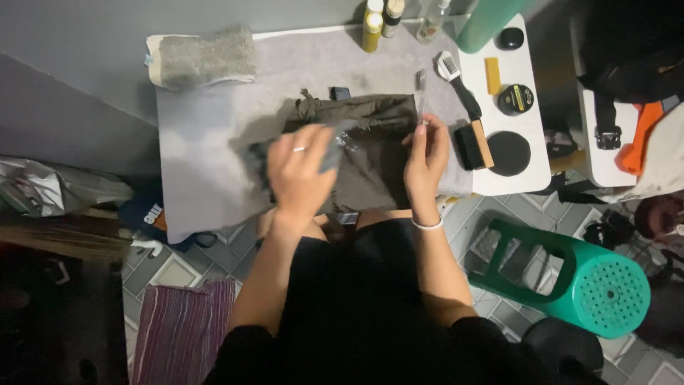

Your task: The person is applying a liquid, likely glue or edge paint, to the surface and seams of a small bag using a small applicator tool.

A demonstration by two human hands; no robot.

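Observation:
A dark olive fabric bag (370, 153) lies on a grey mat (206, 142) on the table in front of me. My left hand (299, 171), with a ring on one finger, grips a clear plastic sleeve (338, 146) over the bag's left side. My right hand (426, 160), a white band at its wrist, pinches the sleeve's right end near the bag's right edge. The plastic is blurred and partly hidden by my fingers.
A folded grey towel (203, 57) lies at the mat's far left. Bottles (372, 25) stand at the back. Brushes (459, 85), a brown-edged block (474, 146), round tins (515, 100) and a black disc (509, 153) sit on the white table (527, 178). A green stool (570, 274) lies tipped on the tiled floor.

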